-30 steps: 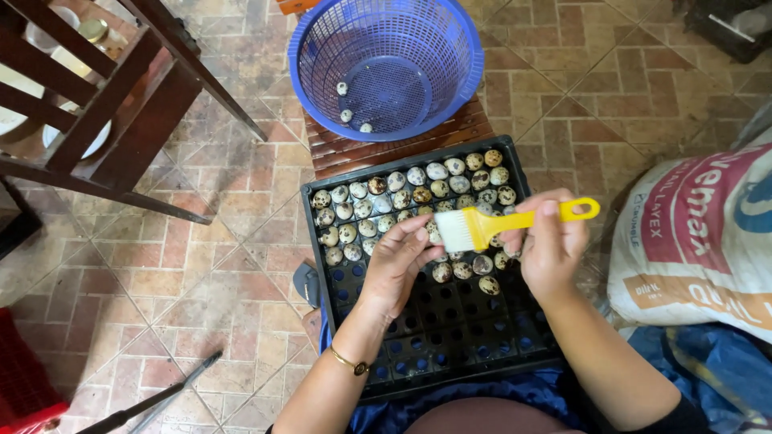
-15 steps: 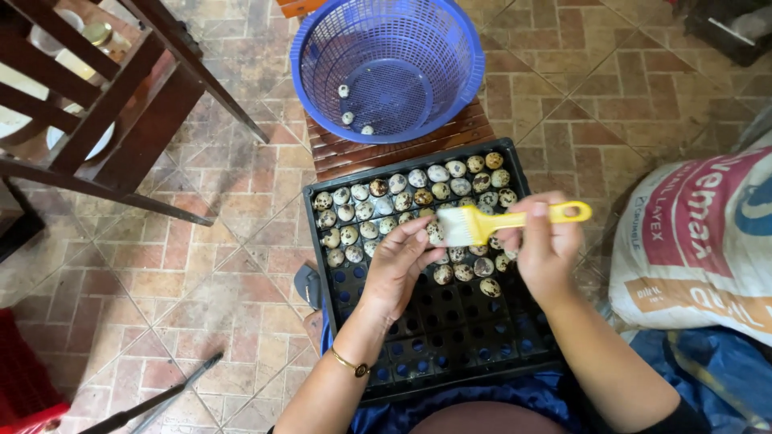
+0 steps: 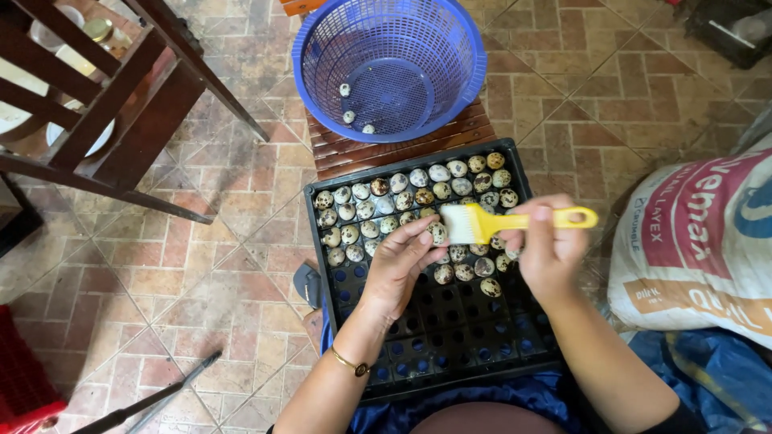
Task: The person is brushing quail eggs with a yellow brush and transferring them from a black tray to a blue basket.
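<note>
Left hand [image 3: 398, 265] pinches a speckled egg [image 3: 437, 233] over the black tray [image 3: 450, 345]; right hand [image 3: 547, 245] grips a yellow brush [image 3: 515, 223] right against it.

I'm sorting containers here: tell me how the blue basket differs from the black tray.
The blue basket is round, deep and mesh-walled; the black tray is flat, rectangular and split into cells. The basket holds only three speckled eggs lying loose; the tray's far rows are filled with eggs, one to a cell. Both look plastic and hold the same small speckled eggs.
</note>
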